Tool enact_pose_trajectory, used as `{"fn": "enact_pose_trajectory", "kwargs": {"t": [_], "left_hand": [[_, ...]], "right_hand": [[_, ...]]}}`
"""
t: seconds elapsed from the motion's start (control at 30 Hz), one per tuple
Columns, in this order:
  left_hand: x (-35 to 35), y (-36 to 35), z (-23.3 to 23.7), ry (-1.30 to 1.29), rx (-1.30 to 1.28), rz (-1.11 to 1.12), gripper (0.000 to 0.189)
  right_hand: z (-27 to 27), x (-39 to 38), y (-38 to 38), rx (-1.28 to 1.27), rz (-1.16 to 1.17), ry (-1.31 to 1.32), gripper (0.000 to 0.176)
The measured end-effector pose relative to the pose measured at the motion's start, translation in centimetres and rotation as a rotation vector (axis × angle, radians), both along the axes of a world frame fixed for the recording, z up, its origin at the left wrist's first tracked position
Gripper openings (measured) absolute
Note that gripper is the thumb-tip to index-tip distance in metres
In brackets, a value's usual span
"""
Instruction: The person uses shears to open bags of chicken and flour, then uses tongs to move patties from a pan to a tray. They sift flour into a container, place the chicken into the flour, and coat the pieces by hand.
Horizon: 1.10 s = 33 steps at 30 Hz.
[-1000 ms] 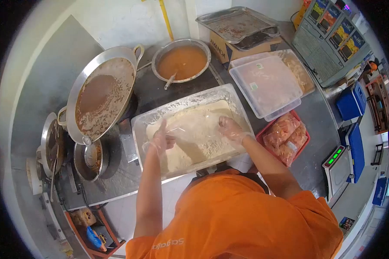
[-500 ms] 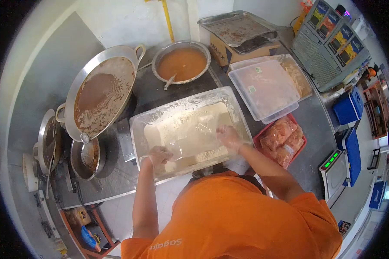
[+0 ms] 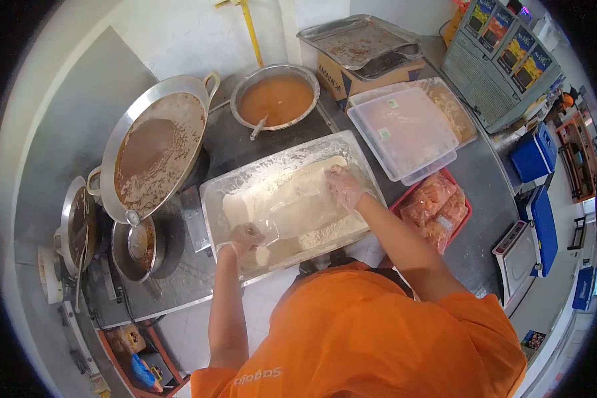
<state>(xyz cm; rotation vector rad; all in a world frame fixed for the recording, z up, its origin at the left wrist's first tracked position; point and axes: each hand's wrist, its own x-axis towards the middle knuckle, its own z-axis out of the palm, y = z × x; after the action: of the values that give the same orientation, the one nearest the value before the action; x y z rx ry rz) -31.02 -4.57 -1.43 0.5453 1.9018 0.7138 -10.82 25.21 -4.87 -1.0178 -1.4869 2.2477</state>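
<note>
A large pale rectangular tub (image 3: 212, 199) holds white flour (image 3: 242, 205). Over the flour stretches a sheet-like clear plastic bag (image 3: 292, 207), its near-left corner loose beside my fingers. My left hand (image 3: 245, 239), in a clear disposable glove, pinches the bag at the tub's near-left side. Gloved likewise, my right hand (image 3: 344, 188) is closed on the bag's other end over the right part of the flour. The bag's contents, if any, I cannot make out.
A wide pan of oil (image 3: 154, 142) and a bowl of orange liquid (image 3: 276, 99) stand behind. To the right are a red tray (image 3: 467, 219) with bagged raw meat (image 3: 434, 209), a lidded plastic container (image 3: 404, 136) and a scale (image 3: 516, 255).
My right hand has moved slightly away from me and left with its end of the bag. My left hand has shifted a little right, and the bag's corner now sticks up beside it.
</note>
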Motion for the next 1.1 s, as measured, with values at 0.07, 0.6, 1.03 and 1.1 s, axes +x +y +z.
{"fn": "enact_pose_trajectory", "kwargs": {"t": [0.07, 0.6, 1.03, 1.1], "left_hand": [[0.4, -0.7, 0.5, -0.059, 0.071, 0.087, 0.021], [-0.1, -3.5, -0.3, -0.287, 0.206, 0.298, 0.054], [0.6, -3.2, 1.1, -0.207, 0.272, 0.284, 0.040], [0.7, -3.2, 1.1, -0.125, 0.289, 0.202, 0.034]], "right_hand": [[2.5, 0.4, 0.1, 0.087, 0.034, 0.059, 0.009], [7.7, 0.4, -0.1, 0.691, 0.054, 0.162, 0.018], [13.9, 0.4, -3.3, 1.039, 0.142, 0.171, 0.013], [18.3, 0.7, -5.2, 1.292, 0.177, 0.077, 0.011]]}}
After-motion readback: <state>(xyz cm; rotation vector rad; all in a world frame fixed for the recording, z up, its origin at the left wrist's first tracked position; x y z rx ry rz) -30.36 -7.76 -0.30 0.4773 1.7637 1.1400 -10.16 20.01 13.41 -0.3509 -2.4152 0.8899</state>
